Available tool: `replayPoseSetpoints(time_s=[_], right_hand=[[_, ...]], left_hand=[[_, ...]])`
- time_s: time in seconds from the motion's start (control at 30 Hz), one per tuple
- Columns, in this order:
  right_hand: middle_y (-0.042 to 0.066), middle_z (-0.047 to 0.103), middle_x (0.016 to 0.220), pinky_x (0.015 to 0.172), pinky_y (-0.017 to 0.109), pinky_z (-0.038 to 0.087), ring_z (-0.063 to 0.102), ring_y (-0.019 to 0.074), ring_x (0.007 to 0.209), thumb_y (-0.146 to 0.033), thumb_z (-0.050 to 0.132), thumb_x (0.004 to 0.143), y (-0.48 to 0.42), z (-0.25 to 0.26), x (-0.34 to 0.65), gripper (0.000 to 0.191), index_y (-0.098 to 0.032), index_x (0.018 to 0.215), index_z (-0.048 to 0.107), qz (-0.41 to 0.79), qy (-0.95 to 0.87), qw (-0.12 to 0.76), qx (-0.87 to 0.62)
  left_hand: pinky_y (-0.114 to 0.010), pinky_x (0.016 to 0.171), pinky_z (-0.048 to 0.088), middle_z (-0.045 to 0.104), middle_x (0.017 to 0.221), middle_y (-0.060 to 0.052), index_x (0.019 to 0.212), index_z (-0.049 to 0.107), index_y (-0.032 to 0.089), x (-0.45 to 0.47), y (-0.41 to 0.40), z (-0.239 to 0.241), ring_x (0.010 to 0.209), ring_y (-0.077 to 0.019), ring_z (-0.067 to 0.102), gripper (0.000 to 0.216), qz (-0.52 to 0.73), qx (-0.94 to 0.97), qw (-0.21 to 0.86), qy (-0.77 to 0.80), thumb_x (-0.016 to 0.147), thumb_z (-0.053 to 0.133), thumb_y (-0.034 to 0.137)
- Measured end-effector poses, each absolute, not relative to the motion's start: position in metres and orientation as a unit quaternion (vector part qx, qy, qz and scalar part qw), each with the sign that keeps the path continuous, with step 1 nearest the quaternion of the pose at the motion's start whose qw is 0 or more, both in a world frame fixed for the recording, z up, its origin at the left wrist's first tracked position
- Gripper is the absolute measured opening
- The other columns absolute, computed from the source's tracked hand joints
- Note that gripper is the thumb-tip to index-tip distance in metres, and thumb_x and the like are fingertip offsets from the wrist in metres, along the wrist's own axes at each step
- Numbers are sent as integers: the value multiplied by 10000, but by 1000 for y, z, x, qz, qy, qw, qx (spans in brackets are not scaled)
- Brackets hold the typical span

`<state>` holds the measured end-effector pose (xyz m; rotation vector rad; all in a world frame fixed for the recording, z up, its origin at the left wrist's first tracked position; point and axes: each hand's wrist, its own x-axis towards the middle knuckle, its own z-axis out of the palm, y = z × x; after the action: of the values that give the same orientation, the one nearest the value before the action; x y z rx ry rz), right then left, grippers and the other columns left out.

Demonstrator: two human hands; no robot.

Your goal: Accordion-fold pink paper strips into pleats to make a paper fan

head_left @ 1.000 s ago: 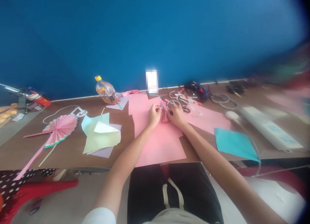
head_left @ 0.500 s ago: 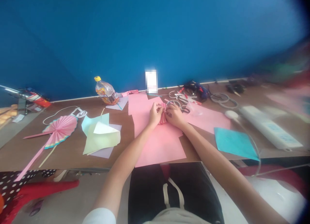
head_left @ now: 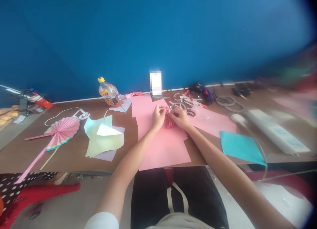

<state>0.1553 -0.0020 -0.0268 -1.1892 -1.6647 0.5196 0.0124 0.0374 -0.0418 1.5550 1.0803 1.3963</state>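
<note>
Between my hands is a small pleated pink paper, its folds fanning out toward me. My left hand pinches its left side, and my right hand pinches the right side near the top. Both hands are closed, with the fingertips close together. Beneath them lie overlapping pink paper sheets on the brown table. Just beyond my right hand are scissors, partly hidden by the hand. A finished-looking pink paper fan with long paper strips rests at the left.
Green, white and purple papers lie left of centre, behind them a yellow-capped bottle. A bright upright screen leans by the blue wall. At right are a teal sheet, a white power strip with its cable, and rolls of tape.
The pleated pink paper has spread slightly wider at its lower end, and my right fingers have shifted a little on it. The view has moved slightly.
</note>
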Motion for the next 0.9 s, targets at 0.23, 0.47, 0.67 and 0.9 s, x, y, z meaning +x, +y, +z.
replayPoseSetpoints(time_s=[0.23,0.47,0.67,0.9], right_hand=[[17,652,666,592,300,452,595,170,606,-383,516,828,-2,-27,156,193,-214,741,555,411,-578,510,-487],[5,608,735,611,260,420,528,126,643,-296,548,746,0,-25,156,165,-188,621,546,369,-565,559,-481],[-15,549,632,498,227,371,490,94,530,-347,593,751,-5,-19,156,168,-181,744,619,553,-494,552,-382],[31,660,864,658,283,504,651,170,761,-386,620,732,1,-24,153,207,-205,704,524,582,-443,568,-377]], left_hand=[[-277,672,504,640,811,-39,921,454,196,13,39,-38,754,-164,659,206,549,551,496,386,824,595,311],[-288,690,509,651,824,-28,900,459,198,9,38,-35,739,-150,661,206,563,508,529,382,783,613,268],[-329,775,525,635,830,-21,861,432,211,5,44,-37,838,-158,662,263,561,500,559,350,753,606,378],[-312,672,540,648,842,-53,917,474,211,11,47,-40,762,-158,655,225,572,483,551,368,786,590,352]])
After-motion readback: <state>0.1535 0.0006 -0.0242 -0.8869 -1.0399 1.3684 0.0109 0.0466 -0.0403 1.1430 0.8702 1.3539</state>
